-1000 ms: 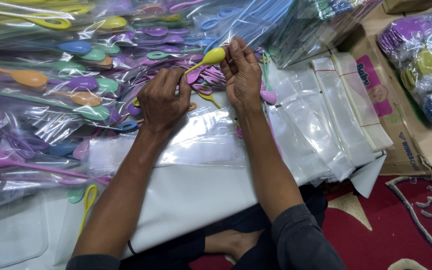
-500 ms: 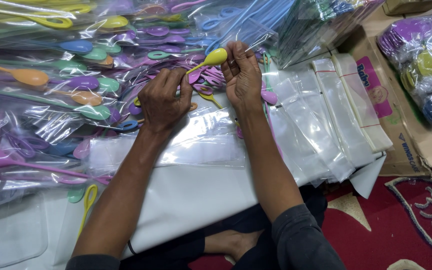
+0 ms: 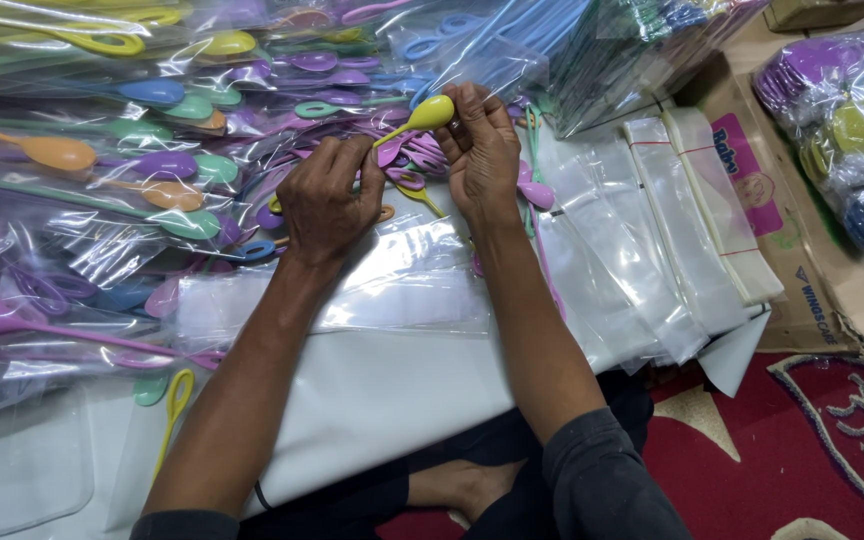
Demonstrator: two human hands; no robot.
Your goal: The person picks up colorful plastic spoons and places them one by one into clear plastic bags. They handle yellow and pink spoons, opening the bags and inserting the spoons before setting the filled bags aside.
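Observation:
Both my hands work over a heap of loose coloured plastic spoons (image 3: 407, 160). A yellow long-handled spoon (image 3: 422, 115) runs between them: my right hand (image 3: 482, 150) pinches it near the bowl, and my left hand (image 3: 327, 200) grips the handle end, along with what looks like more spoon handles under its fingers. A clear plastic sleeve (image 3: 392, 275) lies flat just below both hands on a white sheet (image 3: 382, 390).
Clear bags packed with purple, green, orange and blue spoons (image 3: 102, 180) fill the left and top. Stacks of empty clear sleeves (image 3: 672, 230) lie to the right. A cardboard box (image 3: 832, 270) holds another bag of spoons (image 3: 852, 130). Red patterned carpet (image 3: 812, 440) shows at bottom right.
The yellow spoon has tilted slightly and my right hand's fingers have shifted a little on it. Both hands stay in nearly the same place.

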